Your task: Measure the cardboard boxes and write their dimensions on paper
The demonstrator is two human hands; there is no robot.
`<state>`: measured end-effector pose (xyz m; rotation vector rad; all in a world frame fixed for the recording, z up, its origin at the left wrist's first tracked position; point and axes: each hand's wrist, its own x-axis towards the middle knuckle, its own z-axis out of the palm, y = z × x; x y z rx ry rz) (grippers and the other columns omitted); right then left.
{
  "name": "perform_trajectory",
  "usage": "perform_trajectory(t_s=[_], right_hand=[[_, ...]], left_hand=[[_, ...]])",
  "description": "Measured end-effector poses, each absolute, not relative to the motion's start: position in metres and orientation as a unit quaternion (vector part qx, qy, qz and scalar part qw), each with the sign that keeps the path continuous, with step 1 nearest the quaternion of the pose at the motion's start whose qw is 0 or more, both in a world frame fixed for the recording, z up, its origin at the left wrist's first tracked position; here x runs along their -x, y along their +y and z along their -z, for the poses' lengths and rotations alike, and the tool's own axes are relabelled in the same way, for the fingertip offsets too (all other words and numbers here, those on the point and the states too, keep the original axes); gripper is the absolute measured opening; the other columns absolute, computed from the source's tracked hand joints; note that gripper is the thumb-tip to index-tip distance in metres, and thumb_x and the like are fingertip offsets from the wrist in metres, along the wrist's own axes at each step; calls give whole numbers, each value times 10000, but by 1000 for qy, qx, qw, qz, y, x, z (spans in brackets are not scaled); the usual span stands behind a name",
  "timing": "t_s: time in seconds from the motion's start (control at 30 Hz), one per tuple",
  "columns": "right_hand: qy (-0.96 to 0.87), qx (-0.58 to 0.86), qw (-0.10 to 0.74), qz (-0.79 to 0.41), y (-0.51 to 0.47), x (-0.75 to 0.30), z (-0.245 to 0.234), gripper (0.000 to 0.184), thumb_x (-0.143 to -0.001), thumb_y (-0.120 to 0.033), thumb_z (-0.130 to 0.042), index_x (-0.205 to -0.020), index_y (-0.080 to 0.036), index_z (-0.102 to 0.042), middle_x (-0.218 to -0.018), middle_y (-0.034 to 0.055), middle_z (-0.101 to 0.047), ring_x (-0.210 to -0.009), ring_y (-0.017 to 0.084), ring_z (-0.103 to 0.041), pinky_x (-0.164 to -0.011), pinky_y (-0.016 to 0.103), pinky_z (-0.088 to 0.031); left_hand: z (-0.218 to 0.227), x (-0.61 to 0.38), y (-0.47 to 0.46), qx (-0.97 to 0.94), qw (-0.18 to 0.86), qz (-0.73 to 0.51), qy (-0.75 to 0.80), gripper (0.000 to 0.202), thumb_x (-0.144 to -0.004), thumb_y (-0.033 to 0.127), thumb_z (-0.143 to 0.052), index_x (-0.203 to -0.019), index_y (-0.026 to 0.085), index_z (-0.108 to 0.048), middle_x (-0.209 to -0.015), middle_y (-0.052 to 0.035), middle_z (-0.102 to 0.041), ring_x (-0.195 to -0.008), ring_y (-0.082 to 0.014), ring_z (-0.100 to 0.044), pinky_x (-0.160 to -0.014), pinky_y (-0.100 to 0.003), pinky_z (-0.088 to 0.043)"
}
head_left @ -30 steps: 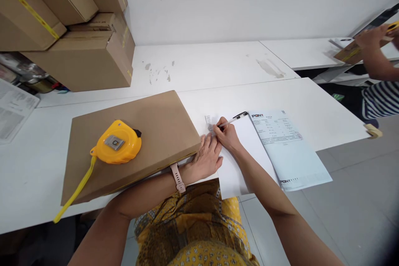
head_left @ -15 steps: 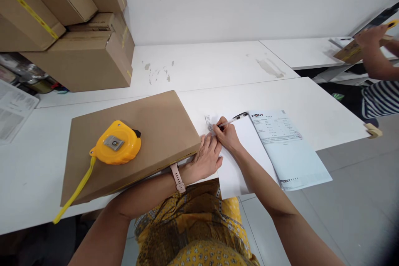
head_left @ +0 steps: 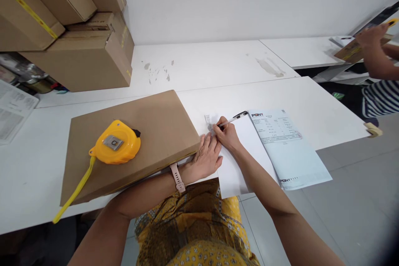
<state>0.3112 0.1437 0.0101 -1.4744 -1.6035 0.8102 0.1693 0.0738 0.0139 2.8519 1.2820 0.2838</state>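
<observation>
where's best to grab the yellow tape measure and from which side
Probably from above, pinching opposite edges of the tape measure: it lies flat on the cardboard box with its grey clip facing up. The yellow strap, reaching past the box's edge, looks limp.

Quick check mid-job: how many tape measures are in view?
1 for certain: the yellow tape measure lying on the flat cardboard box. A yellow object by the co-worker's hand, cut off at the right edge, might be another.

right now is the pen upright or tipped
Tipped: the pen slants out of the right hand, its black end leaning toward the blue sheet.
</observation>
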Motion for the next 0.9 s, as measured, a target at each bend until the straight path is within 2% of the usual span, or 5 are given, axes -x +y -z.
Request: perform_trajectory(t_s=[0.33, 0.9], right_hand=[[-633, 582, 398, -320, 144, -312, -10, 175, -837, -313, -537, -719, -244, -427, -552, -61, -442, -532, 131, -412, -550, 281, -316], [-628, 590, 402, -311, 144, -311, -11, 173, -835, -297, -536, -717, -239, -423, -533, -73, -432, -507, 119, -412, -535, 271, -314]], left_hand=[[-15, -169, 74, -909, -7, -85, 408, 530, -973, 404, -504, -1357, 41, -533, -1470, -231, -514, -1397, -395, -427, -1183, -539, -273], [-15, -169, 74, -911, -9, -84, 404, 532, -973, 397, -511, -1360, 33, -533, -1455, -233, -523, -1394, -396, -431, -1180, -539, -278]])
